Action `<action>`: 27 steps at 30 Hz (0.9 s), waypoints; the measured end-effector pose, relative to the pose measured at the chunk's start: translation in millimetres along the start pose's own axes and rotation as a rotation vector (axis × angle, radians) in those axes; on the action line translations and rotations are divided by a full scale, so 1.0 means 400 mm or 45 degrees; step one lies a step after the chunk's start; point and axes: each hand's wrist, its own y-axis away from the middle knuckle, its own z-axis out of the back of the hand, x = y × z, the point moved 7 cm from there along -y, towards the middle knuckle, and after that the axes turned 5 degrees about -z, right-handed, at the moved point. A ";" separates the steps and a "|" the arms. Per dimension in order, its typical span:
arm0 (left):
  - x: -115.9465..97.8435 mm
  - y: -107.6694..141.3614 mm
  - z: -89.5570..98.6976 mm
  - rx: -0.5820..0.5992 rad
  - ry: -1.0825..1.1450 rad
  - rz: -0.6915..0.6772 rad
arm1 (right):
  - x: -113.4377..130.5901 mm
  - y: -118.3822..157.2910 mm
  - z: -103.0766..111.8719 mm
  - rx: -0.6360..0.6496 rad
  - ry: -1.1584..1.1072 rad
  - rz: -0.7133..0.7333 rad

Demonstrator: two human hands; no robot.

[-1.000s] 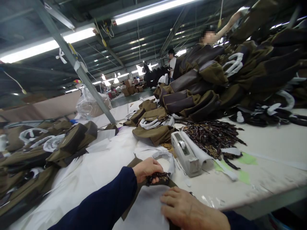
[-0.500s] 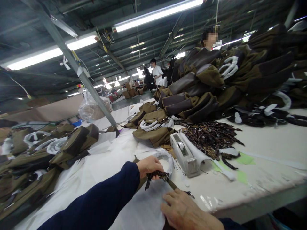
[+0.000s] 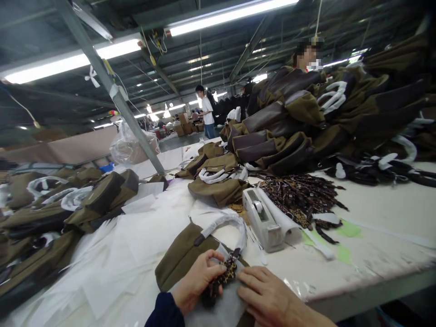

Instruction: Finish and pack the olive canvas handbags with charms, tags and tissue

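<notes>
Near the front edge, an olive bag (image 3: 180, 254) lies on the table with its white-wrapped handle (image 3: 221, 221) arching up. My left hand (image 3: 204, 277) has its thumb and fingers closed on a dark, leopard-patterned strap bundle (image 3: 230, 271), which hangs by a clip at the handle's base. Just right of the bundle, my right hand (image 3: 264, 293) rests on white tissue paper (image 3: 231, 295) over the bag, its fingers extended and holding nothing visible. A grey tape dispenser (image 3: 264, 222) stands beyond my right hand.
Olive bags are piled at the left (image 3: 98, 197) and high at the right (image 3: 289, 122). Tissue sheets (image 3: 116, 259) spread left of my hands. A heap of patterned straps (image 3: 299, 195) lies behind the dispenser. Two people (image 3: 206, 111) are farther back.
My left forearm has drawn back toward me, uncovering the olive bag. The strap bundle has moved lower and now hangs at the handle. The standing person in the background has shifted left.
</notes>
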 end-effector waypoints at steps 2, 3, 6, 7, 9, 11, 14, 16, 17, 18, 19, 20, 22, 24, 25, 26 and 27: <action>0.005 -0.004 0.003 0.024 -0.011 0.006 | -0.006 0.007 0.011 -0.111 0.022 0.026; 0.003 -0.005 0.005 0.031 -0.021 0.003 | -0.007 0.005 0.012 -0.155 0.036 0.045; -0.006 -0.004 0.010 0.009 -0.054 -0.037 | -0.004 -0.010 0.005 -0.220 0.063 0.072; -0.008 0.000 0.011 -0.007 -0.068 -0.049 | -0.004 -0.016 0.001 -0.218 0.060 0.062; -0.005 0.008 0.012 -0.025 -0.096 -0.050 | 0.000 -0.025 -0.003 -0.198 0.051 0.040; 0.001 0.015 0.011 -0.021 -0.107 -0.039 | 0.006 -0.030 0.003 -0.162 0.035 0.016; 0.002 0.019 0.010 -0.006 -0.083 -0.042 | 0.004 -0.037 0.016 0.056 -0.073 -0.069; -0.006 0.017 0.012 -0.028 -0.072 -0.054 | -0.006 -0.044 0.024 0.245 -0.144 -0.162; -0.012 0.016 0.013 -0.046 -0.070 -0.063 | -0.013 -0.050 0.029 0.310 -0.165 -0.197; -0.019 0.016 0.014 -0.061 -0.069 -0.072 | -0.021 -0.060 0.036 0.343 -0.188 -0.224; -0.026 0.016 0.013 -0.069 -0.067 -0.080 | -0.032 -0.073 0.043 0.343 -0.222 -0.259; -0.032 0.016 0.010 -0.068 -0.066 -0.086 | -0.046 -0.090 0.048 0.331 -0.262 -0.308; -0.038 0.017 0.005 -0.045 -0.072 -0.093 | -0.085 -0.133 0.050 0.282 -0.314 -0.458; -0.037 0.018 0.003 -0.034 -0.083 -0.095 | -0.126 -0.180 0.035 0.302 -0.247 -0.624; -0.034 0.018 0.004 -0.033 -0.090 -0.095 | -0.141 -0.204 0.020 0.358 -0.187 -0.672; -0.030 0.016 0.007 -0.036 -0.096 -0.093 | -0.151 -0.227 0.001 0.430 -0.138 -0.691; -0.026 0.015 0.009 -0.040 -0.101 -0.088 | -0.157 -0.247 -0.018 0.499 -0.106 -0.692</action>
